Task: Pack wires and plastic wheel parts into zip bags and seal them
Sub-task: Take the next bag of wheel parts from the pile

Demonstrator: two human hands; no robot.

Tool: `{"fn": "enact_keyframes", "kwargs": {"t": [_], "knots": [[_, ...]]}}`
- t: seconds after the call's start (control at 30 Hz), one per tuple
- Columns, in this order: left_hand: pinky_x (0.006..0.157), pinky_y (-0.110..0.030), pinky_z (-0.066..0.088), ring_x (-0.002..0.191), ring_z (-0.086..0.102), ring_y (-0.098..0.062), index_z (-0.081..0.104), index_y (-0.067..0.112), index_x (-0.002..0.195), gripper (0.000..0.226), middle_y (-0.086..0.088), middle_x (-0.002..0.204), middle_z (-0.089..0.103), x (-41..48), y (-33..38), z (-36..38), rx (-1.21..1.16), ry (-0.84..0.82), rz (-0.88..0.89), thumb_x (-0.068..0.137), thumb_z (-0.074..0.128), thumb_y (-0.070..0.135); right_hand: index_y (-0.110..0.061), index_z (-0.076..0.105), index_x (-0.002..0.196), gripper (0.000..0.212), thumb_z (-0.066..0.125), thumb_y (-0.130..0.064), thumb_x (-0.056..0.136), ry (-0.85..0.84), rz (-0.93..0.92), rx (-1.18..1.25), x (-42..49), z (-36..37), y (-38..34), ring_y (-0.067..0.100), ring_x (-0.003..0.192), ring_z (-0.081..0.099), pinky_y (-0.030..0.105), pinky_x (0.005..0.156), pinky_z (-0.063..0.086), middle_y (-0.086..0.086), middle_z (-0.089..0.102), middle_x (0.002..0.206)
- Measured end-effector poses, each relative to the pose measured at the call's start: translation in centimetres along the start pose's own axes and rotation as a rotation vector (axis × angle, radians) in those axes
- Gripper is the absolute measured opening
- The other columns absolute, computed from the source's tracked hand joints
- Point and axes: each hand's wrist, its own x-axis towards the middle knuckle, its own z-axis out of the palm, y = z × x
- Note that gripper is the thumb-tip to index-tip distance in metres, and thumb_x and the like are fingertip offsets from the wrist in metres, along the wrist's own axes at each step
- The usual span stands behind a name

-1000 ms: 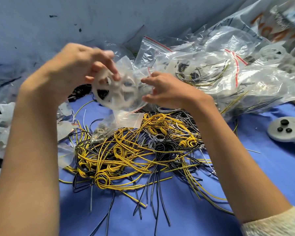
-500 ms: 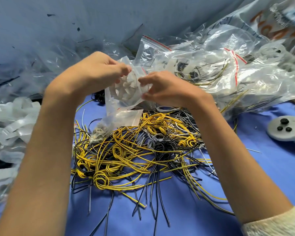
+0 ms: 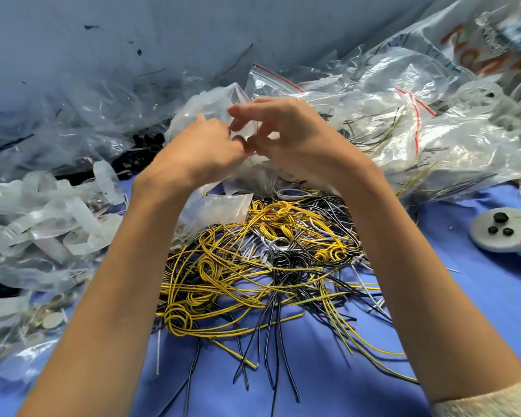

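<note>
Landmark: the wire pile, a loose tangle of yellow, black and white wires on the blue desk.
Zip bag: the zip bag is held in the air just beyond the far edge of the wire pile, between both hands. It is clear plastic. Its contents are blurred and cannot be told.
Left hand: the left hand has its fingers curled in, pinching the bag's edge.
Right hand: the right hand pinches the same edge with thumb and one finger, touching the left hand. Its other fingers are raised and hold nothing.
Reason for hold: two pinches meeting on one edge suggest the zip strip is being pressed closed. Holding the bag off the wire pile likely keeps stray wires out of the seal.
Plastic wheel parts: the plastic wheel parts are heaped left of the wire pile, translucent white and unbagged.
Spare bag: a small empty bag lies against the pile's far-left edge, within easy reach.
Filled bags: the filled bags are heaped beyond and right of the wire pile, with red zip lines showing and wires visible in some.
Grey pad: the grey pad sits right of the wire pile, well apart.
Progress: judged partway, since many wires are still loose.
Risk: the seal may close only in part if the strip is skewed.
</note>
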Motion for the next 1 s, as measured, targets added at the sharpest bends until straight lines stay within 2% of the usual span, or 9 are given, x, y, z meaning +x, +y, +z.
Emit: {"fn": "enact_keyframes", "kwargs": {"t": [0.07,0.2,0.37,0.5,0.6,0.7,0.83,0.9,1.0], "knots": [[0.078,-0.029,0.035,0.103,0.051,-0.029,0.060,0.019,0.112,0.033,-0.011,0.125,0.056,0.0,-0.4,-0.2,-0.107,-0.037,0.012,0.094,0.043,0.041,-0.004,0.056,0.128,0.043,0.057,0.006,0.086,-0.002,0.016,0.030,-0.1,-0.1,0.1,0.029,0.088,0.062,0.037,0.085,0.050,0.006,0.064,0.112],[0.089,-0.030,0.036,0.125,0.046,-0.028,0.049,0.019,0.135,0.056,-0.010,0.140,0.049,0.2,-1.6,-0.4,0.014,-0.016,-0.045,0.089,0.049,0.052,-0.004,0.057,0.127,0.039,0.060,0.000,0.088,-0.037,0.031,0.050,-0.1,0.0,0.2,0.023,0.089,0.066,0.034,0.085,0.051,0.006,0.066,0.111],[0.072,-0.029,0.031,0.091,0.049,-0.031,0.065,0.010,0.105,0.053,-0.021,0.102,0.061,-0.4,-2.4,-1.9,0.173,0.250,-0.033,0.081,0.058,0.057,0.002,0.061,0.119,0.031,0.054,0.003,0.089,-0.062,0.020,0.077,-0.1,0.7,0.2,0.016,0.077,0.067,0.026,0.078,0.049,0.011,0.066,0.109],[0.086,-0.032,0.039,0.112,0.053,-0.028,0.064,0.016,0.113,0.062,-0.011,0.125,0.059,-1.1,-2.8,-3.0,0.340,-0.093,-0.038,0.083,0.045,0.067,0.001,0.066,0.108,0.023,0.056,-0.012,0.092,-0.175,0.037,0.007,-0.1,0.9,0.7,-0.009,0.056,0.051,0.014,0.056,0.038,0.008,0.070,0.087],[0.097,-0.033,0.040,0.118,0.051,-0.025,0.061,0.018,0.119,0.058,-0.006,0.130,0.056,-1.7,-2.3,-2.8,0.336,-0.278,0.028,0.089,0.037,0.062,0.000,0.067,0.106,0.030,0.054,-0.026,0.095,-0.248,0.069,-0.105,0.0,1.4,1.1,0.001,0.060,0.048,0.028,0.059,0.040,0.008,0.069,0.081],[0.106,-0.036,0.035,0.127,0.046,-0.022,0.052,0.025,0.133,0.050,-0.002,0.137,0.053,-1.9,-1.3,-2.3,0.281,-0.346,0.114,0.094,0.038,0.053,0.001,0.067,0.093,0.037,0.050,-0.032,0.097,-0.248,0.101,-0.157,0.1,1.6,1.4,0.016,0.063,0.042,0.036,0.058,0.035,0.016,0.056,0.072],[0.107,-0.037,0.034,0.129,0.044,-0.023,0.047,0.023,0.137,0.052,-0.003,0.141,0.049,-1.6,-0.5,-1.1,0.277,-0.370,0.156,0.095,0.039,0.052,-0.004,0.067,0.109,0.032,0.057,-0.030,0.093,-0.241,0.144,-0.197,-0.1,1.5,2.3,0.019,0.083,0.059,0.035,0.073,0.045,0.014,0.067,0.098],[0.104,-0.033,0.035,0.128,0.044,-0.024,0.046,0.022,0.137,0.050,-0.005,0.140,0.049,-1.3,-0.1,-0.5,0.272,-0.366,0.176,0.095,0.040,0.050,-0.011,0.066,0.118,0.033,0.061,-0.028,0.091,-0.239,0.137,-0.202,-0.2,1.4,2.4,0.012,0.088,0.056,0.025,0.074,0.042,0.009,0.066,0.109],[0.095,-0.032,0.036,0.125,0.045,-0.028,0.045,0.018,0.137,0.051,-0.011,0.139,0.048,-1.0,0.1,0.7,0.281,-0.370,0.182,0.095,0.039,0.047,-0.014,0.067,0.115,0.029,0.064,-0.020,0.087,-0.210,0.079,-0.197,-0.1,1.6,2.4,0.014,0.097,0.051,0.020,0.083,0.038,0.011,0.056,0.116]]}}
